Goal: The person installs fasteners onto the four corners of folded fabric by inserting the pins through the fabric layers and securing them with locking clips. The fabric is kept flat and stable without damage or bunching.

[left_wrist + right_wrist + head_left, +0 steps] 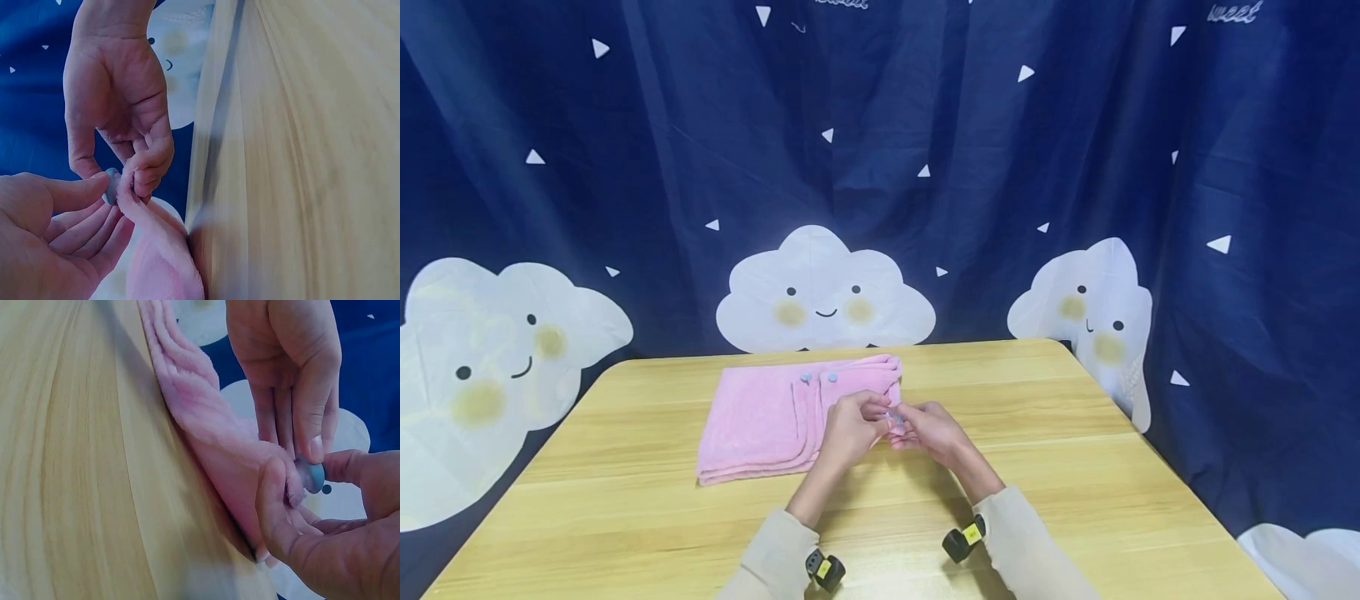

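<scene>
A pink plush cloth [752, 417] lies folded in layers on the table. Both hands meet at its right corner, where a round blue-grey button [316, 478] stands at the fabric edge. My left hand [852, 429] pinches this button, its thumb on the rim and the other fingers behind. With a bent index finger on the cloth and the thumb against the button, my right hand [936, 429] pinches the cloth edge [128, 197]. Part of the edge is hidden by fingers. Two more blue buttons [832, 377] show near the cloth's far side.
The wooden table [1000, 383] extends around the cloth, with its far edge just behind it. A dark blue curtain [880, 183] with white clouds and triangles hangs behind. Small black cameras [826, 570] are strapped at both sleeved wrists.
</scene>
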{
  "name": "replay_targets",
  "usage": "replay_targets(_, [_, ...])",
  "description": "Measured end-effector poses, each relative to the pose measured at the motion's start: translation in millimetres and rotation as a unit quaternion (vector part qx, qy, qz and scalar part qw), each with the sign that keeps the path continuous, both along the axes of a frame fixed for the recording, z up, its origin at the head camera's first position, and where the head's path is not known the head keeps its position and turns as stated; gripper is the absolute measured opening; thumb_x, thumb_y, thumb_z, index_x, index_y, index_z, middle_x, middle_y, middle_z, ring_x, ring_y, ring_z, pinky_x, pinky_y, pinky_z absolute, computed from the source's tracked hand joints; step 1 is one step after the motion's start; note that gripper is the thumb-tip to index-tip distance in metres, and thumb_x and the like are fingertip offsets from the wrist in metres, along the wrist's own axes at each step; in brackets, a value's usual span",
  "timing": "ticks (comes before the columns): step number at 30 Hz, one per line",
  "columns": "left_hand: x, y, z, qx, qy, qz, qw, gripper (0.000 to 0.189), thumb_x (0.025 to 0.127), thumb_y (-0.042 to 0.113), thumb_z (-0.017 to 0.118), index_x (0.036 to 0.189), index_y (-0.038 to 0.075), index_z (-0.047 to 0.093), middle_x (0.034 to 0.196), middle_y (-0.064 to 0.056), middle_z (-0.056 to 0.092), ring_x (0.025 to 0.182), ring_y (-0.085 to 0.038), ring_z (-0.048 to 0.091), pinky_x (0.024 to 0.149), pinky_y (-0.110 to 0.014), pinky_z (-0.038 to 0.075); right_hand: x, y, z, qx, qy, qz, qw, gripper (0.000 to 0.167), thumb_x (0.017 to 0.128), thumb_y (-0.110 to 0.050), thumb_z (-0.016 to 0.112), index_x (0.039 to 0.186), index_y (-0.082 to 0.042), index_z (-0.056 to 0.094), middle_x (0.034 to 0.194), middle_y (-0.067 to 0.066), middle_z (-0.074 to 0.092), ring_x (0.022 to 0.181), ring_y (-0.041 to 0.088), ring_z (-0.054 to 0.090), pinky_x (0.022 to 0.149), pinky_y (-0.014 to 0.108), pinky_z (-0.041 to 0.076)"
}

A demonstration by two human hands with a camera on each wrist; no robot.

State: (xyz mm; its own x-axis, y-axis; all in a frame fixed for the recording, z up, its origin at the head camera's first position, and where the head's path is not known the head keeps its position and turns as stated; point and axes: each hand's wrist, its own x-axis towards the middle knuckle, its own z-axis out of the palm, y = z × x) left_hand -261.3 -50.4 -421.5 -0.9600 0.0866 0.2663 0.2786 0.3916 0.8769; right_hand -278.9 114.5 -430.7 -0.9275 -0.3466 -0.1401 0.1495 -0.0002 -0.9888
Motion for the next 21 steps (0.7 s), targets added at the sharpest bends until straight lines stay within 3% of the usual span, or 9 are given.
replay_targets(6, [0.5, 0.6, -1.2, -0.031, -0.009, 0.003, 0.9995, 0.029, 0.078, 0.002, 0.082, 0.106, 0.004, 0.076, 0.100, -0.013, 0.078, 0.087, -0.023, 0.075, 0.074, -0.031, 0.061, -0.2, -1.3, 0.8, 0.024, 0.007, 0.000, 0.9997, 0.037, 0.097, -0.017, 0.056, 0.115, 0.015, 0.061, 0.076, 0.002, 0.066, 0.070, 0.013, 0.068, 0.075, 0.029, 0.062])
replay_targets(11, [2.5, 3.2, -2.6, -0.053, -0.008, 0.003, 0.9986, 0.023, 0.075, 0.005, 0.085, 0.098, 0.005, 0.079, 0.088, -0.010, 0.079, 0.073, -0.015, 0.069, 0.062, -0.027, 0.056, -1.8, -0.4, -2.0, 0.094, 0.040, -0.006, 0.9948, 0.032, 0.096, -0.017, 0.057, 0.107, 0.012, 0.067, 0.075, 0.002, 0.065, 0.070, 0.014, 0.066, 0.076, 0.037, 0.062])
replay_targets(16, [1.1, 0.9, -4.7, -0.070, -0.018, -0.008, 0.9973, 0.023, 0.078, 0.007, 0.084, 0.100, 0.005, 0.078, 0.091, -0.011, 0.078, 0.077, -0.017, 0.071, 0.066, -0.030, 0.058, -0.8, 3.4, -2.4, 0.166, 0.073, -0.017, 0.9832, 0.030, 0.095, -0.020, 0.060, 0.101, 0.008, 0.070, 0.077, 0.003, 0.064, 0.071, 0.016, 0.062, 0.072, 0.036, 0.060])
replay_targets(19, [-2.3, -6.3, -4.5, -0.079, -0.016, 0.011, 0.9967, 0.024, 0.082, 0.008, 0.080, 0.105, 0.004, 0.076, 0.098, -0.012, 0.078, 0.084, -0.020, 0.072, 0.075, -0.035, 0.060, -0.9, 5.5, -2.7, 0.211, 0.079, -0.023, 0.9740, 0.030, 0.094, -0.023, 0.062, 0.097, 0.005, 0.072, 0.076, 0.004, 0.063, 0.070, 0.018, 0.061, 0.066, 0.033, 0.057])
replay_targets(21, [-5.3, -12.7, -3.7, -0.072, -0.011, 0.044, 0.9964, 0.022, 0.084, 0.007, 0.077, 0.106, 0.004, 0.075, 0.098, -0.011, 0.078, 0.085, -0.021, 0.071, 0.079, -0.038, 0.059, -0.6, 6.3, -2.2, 0.237, 0.080, -0.024, 0.9679, 0.028, 0.093, -0.024, 0.063, 0.093, 0.002, 0.073, 0.075, 0.004, 0.062, 0.067, 0.018, 0.058, 0.061, 0.030, 0.053])
